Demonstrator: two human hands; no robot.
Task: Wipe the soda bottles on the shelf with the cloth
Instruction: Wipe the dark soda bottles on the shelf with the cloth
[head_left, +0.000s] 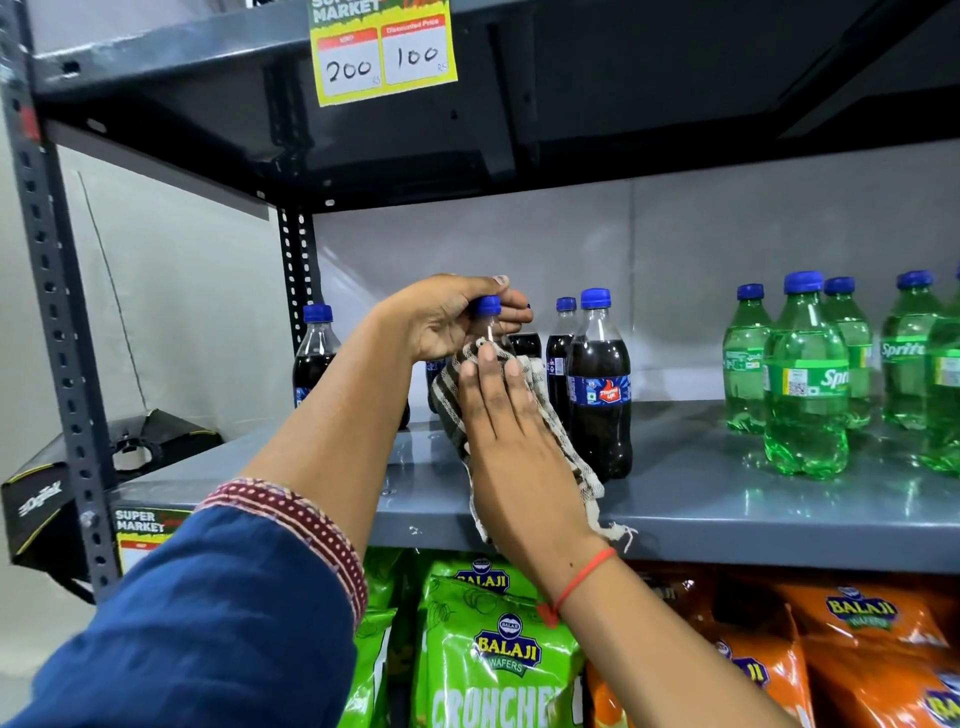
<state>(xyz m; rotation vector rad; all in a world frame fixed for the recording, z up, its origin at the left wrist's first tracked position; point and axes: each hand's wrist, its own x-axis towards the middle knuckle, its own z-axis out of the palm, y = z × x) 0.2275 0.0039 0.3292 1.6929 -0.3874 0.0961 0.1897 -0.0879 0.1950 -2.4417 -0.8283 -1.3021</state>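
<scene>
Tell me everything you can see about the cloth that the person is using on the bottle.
The cloth is a thin woven rag, off-white with dark brown stripes and frayed threads at its lower end. It is draped over the body of a dark cola bottle on the grey shelf. The right hand presses it flat against the bottle, while the left hand grips the bottle's neck under the blue cap. Its lower end hangs past the shelf edge.
</scene>
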